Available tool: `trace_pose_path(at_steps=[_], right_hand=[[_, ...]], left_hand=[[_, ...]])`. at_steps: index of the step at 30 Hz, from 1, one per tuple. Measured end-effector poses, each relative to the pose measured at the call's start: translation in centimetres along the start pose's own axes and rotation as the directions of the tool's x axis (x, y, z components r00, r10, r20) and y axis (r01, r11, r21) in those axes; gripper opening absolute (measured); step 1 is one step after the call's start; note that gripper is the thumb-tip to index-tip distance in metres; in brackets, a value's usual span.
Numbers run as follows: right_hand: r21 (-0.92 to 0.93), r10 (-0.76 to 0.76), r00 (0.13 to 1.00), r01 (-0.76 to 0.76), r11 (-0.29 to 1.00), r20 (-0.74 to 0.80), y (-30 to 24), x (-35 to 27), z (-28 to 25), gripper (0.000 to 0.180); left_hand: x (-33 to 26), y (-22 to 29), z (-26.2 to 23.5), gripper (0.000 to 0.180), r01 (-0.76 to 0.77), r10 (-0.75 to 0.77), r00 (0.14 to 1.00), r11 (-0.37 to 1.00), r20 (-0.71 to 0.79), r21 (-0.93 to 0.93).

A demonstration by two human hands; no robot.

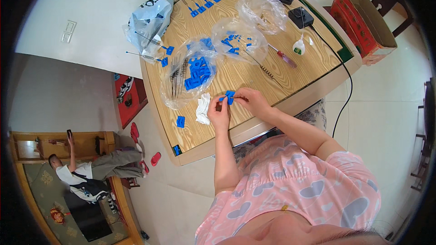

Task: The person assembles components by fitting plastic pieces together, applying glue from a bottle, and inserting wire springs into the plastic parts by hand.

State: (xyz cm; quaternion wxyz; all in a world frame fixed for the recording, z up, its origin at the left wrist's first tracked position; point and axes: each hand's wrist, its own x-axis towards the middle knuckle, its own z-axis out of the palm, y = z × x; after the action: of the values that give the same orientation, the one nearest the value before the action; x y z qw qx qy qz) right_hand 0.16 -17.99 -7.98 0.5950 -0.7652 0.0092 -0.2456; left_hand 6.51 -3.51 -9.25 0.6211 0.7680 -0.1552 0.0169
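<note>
- Left hand (219, 112) and right hand (250, 100) are meeting over the near edge of the wooden table (299, 79), fingertips pinching together on a small blue plastic piece (229, 96).
- The piece is sitting between the two hands, just above the tabletop; the left hand's grip on it is partly hidden, so how firmly it is clamping is hard to tell. A thin wire may be running into the piece, but it is too fine to be sure.
- Both forearms are coming in over the table's rounded edge, probably steadying the fine work close to the body.
- A crumpled white cloth (202, 107) is lying just beside the left hand, and a loose blue clip (180, 121) is resting near the edge beyond it.
- A clear bag of blue parts (198, 70) with a bundle of springs inside is lying open just past the hands, likely within easy reach for picking stock.
- Two more clear bags (238, 38) are sitting further back; finished spring-and-clip pieces (200, 0) are lining up at the far edge, well apart from the hands.
- A red-handled screwdriver (284, 56) and a small white bottle (298, 46) are lying to the right.
- Bare wood is showing right of the hands, leaving room to move.
- Another person (86, 172) is reclining on a bench, well away.
</note>
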Motion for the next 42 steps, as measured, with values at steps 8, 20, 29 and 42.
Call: trace_pose_path(at_steps=[8,20,29,42], right_hand=[[-0.029,-0.188,0.967,0.186,0.982,-0.171,-0.8,-0.4,-0.2,0.014],[-0.173,-0.385,0.916,0.364,0.915,-0.109,-1.2,-0.4,-1.1,0.018],[-0.001,-0.165,0.982,0.166,0.986,-0.089,-1.6,-0.3,-1.1,0.011],[-0.013,-0.223,0.973,0.223,0.975,-0.061,-0.7,-0.5,-0.8,0.017]], left_hand=[[0.2,0.7,0.4,0.004,0.069,-0.158,0.976,0.877,-0.15,-0.475],[0.2,1.1,0.1,0.005,0.128,-0.193,0.978,0.858,-0.083,-0.498],[0.3,0.8,1.2,0.003,0.167,-0.214,0.977,0.785,-0.008,-0.596],[0.1,1.8,1.4,0.002,0.195,-0.243,0.97,0.763,0.006,-0.616]])
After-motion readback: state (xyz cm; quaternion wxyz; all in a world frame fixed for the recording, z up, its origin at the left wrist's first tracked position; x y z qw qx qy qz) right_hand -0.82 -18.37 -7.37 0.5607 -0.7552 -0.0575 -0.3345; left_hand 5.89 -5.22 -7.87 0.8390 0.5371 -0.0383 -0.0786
